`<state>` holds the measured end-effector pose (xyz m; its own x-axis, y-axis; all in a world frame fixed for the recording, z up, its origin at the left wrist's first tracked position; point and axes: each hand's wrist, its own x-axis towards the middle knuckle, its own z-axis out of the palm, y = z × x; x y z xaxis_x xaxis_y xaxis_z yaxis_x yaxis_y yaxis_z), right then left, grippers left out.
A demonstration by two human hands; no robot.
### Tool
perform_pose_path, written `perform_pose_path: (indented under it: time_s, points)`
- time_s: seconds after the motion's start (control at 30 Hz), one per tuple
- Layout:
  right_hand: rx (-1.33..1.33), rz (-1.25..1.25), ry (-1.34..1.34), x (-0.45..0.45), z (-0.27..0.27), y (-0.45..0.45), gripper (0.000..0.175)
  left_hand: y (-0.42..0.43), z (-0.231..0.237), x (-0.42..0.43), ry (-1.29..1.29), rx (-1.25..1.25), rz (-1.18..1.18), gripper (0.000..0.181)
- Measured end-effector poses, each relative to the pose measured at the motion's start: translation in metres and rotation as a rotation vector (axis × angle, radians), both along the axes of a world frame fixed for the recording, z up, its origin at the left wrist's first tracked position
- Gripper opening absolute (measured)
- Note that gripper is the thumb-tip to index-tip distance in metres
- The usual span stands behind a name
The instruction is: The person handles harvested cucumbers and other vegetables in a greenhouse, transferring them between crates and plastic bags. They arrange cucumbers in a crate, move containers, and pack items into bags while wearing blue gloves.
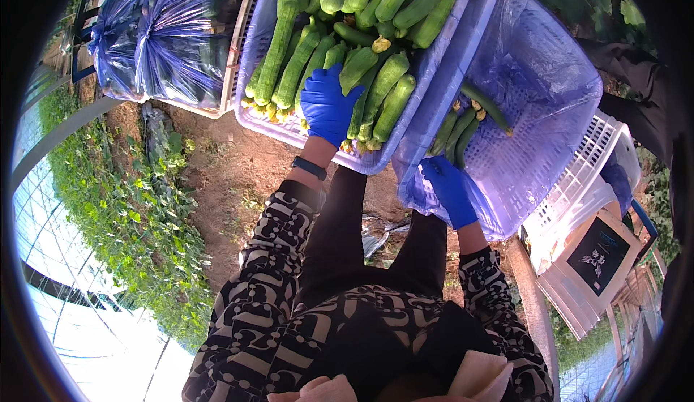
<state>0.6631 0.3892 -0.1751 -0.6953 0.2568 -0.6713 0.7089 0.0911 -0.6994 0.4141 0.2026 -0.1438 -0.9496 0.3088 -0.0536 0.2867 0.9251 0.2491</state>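
My left hand (329, 104), in a blue glove, is over the near row of zucchini in a lilac plastic crate (295, 135). A pale green zucchini (358, 68) lies between its thumb and fingers, with its lower end hidden by the hand. More zucchini (387, 88) lie side by side around it, some with yellow blossom ends. My right hand (448, 190), also gloved in blue, has its fingers curled at the near left part of a second crate lined with clear film (534, 169). Several smaller, darker zucchini (461, 131) lie just beyond its fingers. What those fingertips touch is hidden.
A crate (230, 85) with tied blue plastic bags (154, 36) stands at the left. At the right are a white slatted crate (574, 169) and a printed carton (596, 255). Dark fabric (634, 82) shows beyond the lined crate. Green plants (135, 212) border the soil path.
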Motion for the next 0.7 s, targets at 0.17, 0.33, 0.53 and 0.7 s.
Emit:
perform_pose_path:
  time_s: [0.17,0.33,0.53,0.7]
  points:
    - [0.087,0.108,-0.142,0.010,0.014,-0.015,0.028,-0.003,-0.008,-0.005,0.003,0.080,0.030,0.049]
    - [0.243,0.115,-0.036,0.017,0.035,-0.022,0.022,-0.044,-0.006,-0.037,0.076,0.340,0.130,0.045]
    - [0.403,0.113,-0.117,0.019,0.034,-0.050,0.025,-0.117,-0.012,-0.112,0.000,0.044,0.140,0.061]
    - [0.472,0.132,-0.022,0.018,0.026,-0.069,0.028,-0.123,-0.028,-0.123,-0.074,-0.010,0.056,0.061]
